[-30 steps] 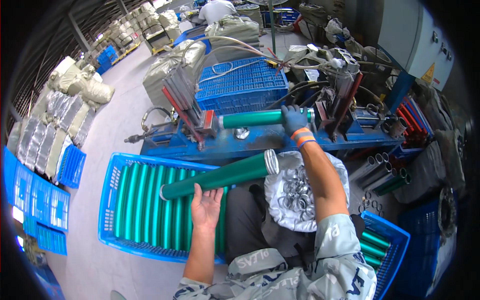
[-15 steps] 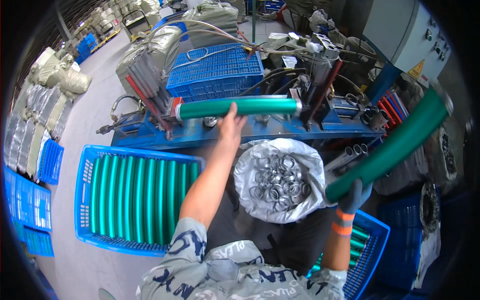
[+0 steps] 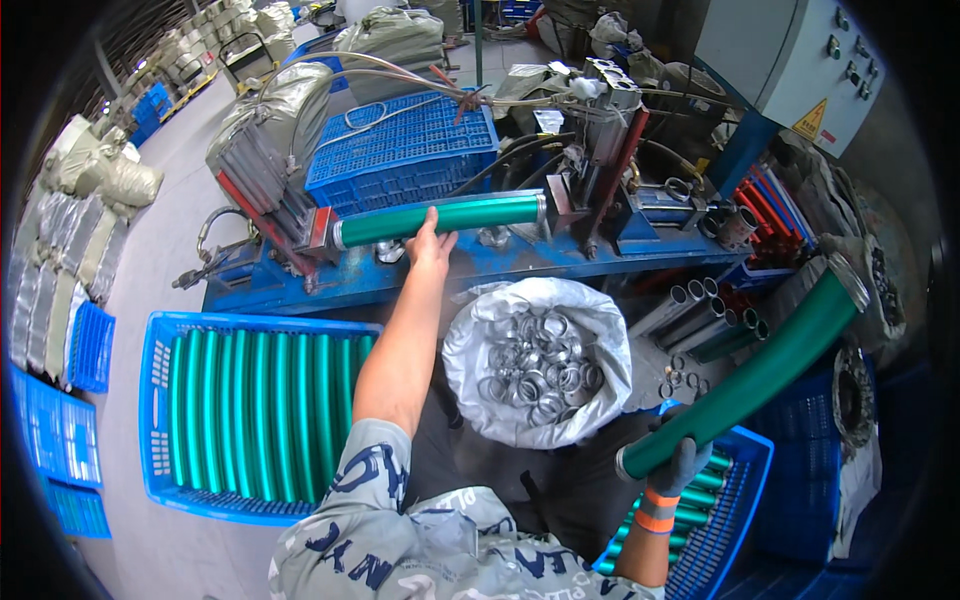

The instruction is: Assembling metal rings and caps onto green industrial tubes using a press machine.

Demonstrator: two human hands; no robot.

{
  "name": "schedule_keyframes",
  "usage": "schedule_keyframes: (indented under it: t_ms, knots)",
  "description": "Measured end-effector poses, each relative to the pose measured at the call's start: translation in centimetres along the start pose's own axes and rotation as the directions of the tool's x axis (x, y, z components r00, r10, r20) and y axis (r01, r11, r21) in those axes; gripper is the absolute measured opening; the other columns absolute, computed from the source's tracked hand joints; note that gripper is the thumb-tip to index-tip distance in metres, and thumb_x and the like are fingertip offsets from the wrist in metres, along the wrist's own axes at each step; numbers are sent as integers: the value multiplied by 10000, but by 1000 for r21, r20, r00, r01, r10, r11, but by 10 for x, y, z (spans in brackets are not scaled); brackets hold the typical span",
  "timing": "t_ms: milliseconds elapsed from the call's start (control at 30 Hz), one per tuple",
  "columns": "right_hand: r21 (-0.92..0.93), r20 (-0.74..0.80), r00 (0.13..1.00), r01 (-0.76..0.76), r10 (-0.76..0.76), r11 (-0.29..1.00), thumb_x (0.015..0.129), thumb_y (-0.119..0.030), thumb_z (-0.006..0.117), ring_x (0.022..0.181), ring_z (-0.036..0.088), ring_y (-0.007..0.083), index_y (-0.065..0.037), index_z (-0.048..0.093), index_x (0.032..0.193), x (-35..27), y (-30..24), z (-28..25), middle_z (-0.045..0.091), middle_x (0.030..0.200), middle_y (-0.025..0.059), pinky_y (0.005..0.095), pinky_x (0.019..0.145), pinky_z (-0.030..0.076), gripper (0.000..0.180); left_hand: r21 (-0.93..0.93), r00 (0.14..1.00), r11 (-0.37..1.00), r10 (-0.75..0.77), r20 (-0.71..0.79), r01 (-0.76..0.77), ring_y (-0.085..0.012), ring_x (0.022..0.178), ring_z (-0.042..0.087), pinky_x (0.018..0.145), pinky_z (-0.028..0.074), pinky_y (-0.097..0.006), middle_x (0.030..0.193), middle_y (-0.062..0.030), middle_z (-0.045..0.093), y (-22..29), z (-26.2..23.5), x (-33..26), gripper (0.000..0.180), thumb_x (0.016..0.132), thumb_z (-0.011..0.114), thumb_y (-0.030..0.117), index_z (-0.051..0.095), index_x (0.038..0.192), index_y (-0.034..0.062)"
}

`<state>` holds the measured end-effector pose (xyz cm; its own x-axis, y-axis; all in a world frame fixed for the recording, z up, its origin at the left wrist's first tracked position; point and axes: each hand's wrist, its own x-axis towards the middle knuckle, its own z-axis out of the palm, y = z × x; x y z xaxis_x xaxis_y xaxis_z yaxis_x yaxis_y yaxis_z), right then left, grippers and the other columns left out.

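Observation:
My bare left hand (image 3: pixel 430 246) grips a green tube (image 3: pixel 490 212) with metal-ringed ends, near its middle. This tube lies crosswise at the blue bench machine (image 3: pixel 470 272), its left end against the left clamp head (image 3: pixel 318 232); a small gap shows at the right clamp head (image 3: pixel 565 203). In my gloved right hand (image 3: pixel 682 462), a second green tube (image 3: pixel 760 382) slants up to the right, a metal ring at each end. Between my arms stands a white sack (image 3: pixel 462 345) holding many loose metal rings (image 3: pixel 545 365).
A blue crate (image 3: pixel 155 420) of green tubes stands at left, another blue crate (image 3: pixel 765 455) with green tubes at lower right. Several short metal pipes (image 3: pixel 690 312) stand right of the sack. Behind the bench is an upturned blue crate (image 3: pixel 400 145); a grey control cabinet (image 3: pixel 785 60) is at upper right.
The tube under my left hand has come slightly away from the right clamp head. My right hand has moved down and nearer with its tube. The whole view has shifted a little.

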<state>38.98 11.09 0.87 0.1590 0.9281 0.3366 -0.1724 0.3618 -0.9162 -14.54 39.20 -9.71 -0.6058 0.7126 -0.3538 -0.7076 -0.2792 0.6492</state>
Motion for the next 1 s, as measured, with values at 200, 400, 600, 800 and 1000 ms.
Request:
schedule_keyframes:
  t_ms: [200,400,600,800,1000]
  knots:
    - [13,2,998,-56,56,998,991,-584,832,866,732,262,44,656,1297,-6,9,-4,721,1086,171,383,766,629,721,78,999,997,2,-47,2,-501,1427,662,1193,572,-656,1536,-266,653,3,5,-8,717,1050,891,326,549,1574,-23]
    - [97,-59,996,-61,67,993,981,-545,853,887,731,258,67,636,1420,-8,13,-13,715,1068,161,385,780,619,784,56,999,998,30,15,-31,-497,1485,617,1237,524,-654,1550,-280,638,-1,-1,-7,730,1064,873,360,538,1582,-30]
    - [123,-10,994,-104,106,987,1067,-545,725,871,738,257,66,614,1453,-17,32,-7,730,1133,187,375,744,615,731,68,994,998,-2,105,-5,-502,1501,597,1244,512,-667,1587,-255,616,1,-23,14,745,1070,867,362,522,1603,-27]
    - [297,-137,946,-242,293,924,1028,-550,827,881,765,277,17,634,1397,-47,39,-8,755,1115,178,404,754,655,703,218,998,976,16,67,-30,-556,1443,651,1194,548,-681,1576,-329,629,12,-25,19,776,1084,847,389,508,1608,-71]
    - [260,-337,813,-404,475,877,1164,-585,585,841,778,256,-44,679,1455,-67,9,-54,787,1135,180,383,717,640,622,241,989,969,-77,125,45,-540,1483,632,1197,525,-706,1571,-295,656,4,-35,32,785,1076,855,404,513,1618,-49]
